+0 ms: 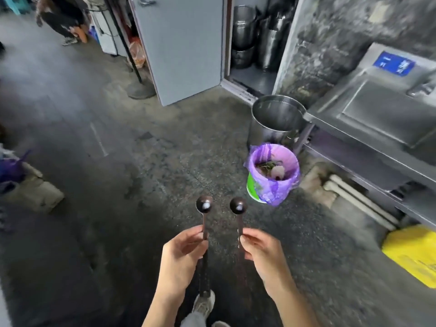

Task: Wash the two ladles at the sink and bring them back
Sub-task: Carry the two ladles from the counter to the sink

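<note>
Pinching the left ladle mid-handle in the left hand. Same for the right ladle in the right hand, bowls apart.

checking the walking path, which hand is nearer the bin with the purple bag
Right. The right hand, holding the right ladle, is just left of the bin and closer to the camera; the left hand, holding the left ladle, is farther left.

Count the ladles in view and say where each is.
2. The left ladle is held by its handle in the left hand; the right ladle likewise in the right hand. No others show.
</note>
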{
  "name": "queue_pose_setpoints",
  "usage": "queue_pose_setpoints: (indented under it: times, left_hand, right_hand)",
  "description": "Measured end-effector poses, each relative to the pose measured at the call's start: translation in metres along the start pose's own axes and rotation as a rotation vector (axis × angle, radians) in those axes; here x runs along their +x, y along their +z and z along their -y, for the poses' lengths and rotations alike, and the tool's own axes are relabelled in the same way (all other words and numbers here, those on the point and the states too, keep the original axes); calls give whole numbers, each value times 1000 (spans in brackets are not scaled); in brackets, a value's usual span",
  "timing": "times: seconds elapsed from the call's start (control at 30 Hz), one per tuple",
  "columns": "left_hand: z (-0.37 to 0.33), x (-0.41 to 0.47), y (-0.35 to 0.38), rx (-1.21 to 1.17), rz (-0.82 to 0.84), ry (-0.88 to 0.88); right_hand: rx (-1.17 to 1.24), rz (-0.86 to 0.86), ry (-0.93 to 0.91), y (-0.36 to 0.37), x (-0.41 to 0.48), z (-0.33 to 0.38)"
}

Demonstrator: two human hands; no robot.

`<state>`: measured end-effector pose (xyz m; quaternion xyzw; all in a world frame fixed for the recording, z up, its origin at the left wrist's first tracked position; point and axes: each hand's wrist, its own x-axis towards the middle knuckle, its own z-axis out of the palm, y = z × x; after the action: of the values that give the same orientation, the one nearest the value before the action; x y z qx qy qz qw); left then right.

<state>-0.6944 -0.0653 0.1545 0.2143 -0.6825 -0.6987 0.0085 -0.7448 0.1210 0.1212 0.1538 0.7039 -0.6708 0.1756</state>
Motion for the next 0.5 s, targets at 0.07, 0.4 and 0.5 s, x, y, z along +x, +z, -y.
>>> queue_pose_setpoints:
  times: [0.07,0.4,0.5]
  left_hand:
    - [-3,19,3,2,72,-7]
    - [-21,103,49,128,405,4]
    - [-22,115,74,150,498,-33]
  right_hand:
    - [25,-62,9,-1,5,4]
    - [163,-415,18,-24,12,13]
    - [220,-497,20,-42,12,13]
